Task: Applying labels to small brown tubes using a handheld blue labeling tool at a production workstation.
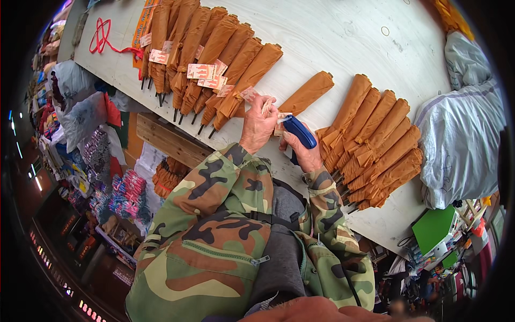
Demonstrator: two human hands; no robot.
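My right hand [301,153] grips a blue tagging gun [299,131], its tip pointed at a small paper tag [281,117]. My left hand [257,126] pinches that tag and the edge of a folded orange umbrella [307,92] lying alone on the white table [343,37]. Both forearms wear camouflage sleeves.
A row of tagged orange umbrellas [209,59] lies to the left, and a pile of untagged ones [375,145] to the right. A red cord [102,37] sits at the far left. A grey-white sack [461,139] rests on the right. Shelves of goods stand below left.
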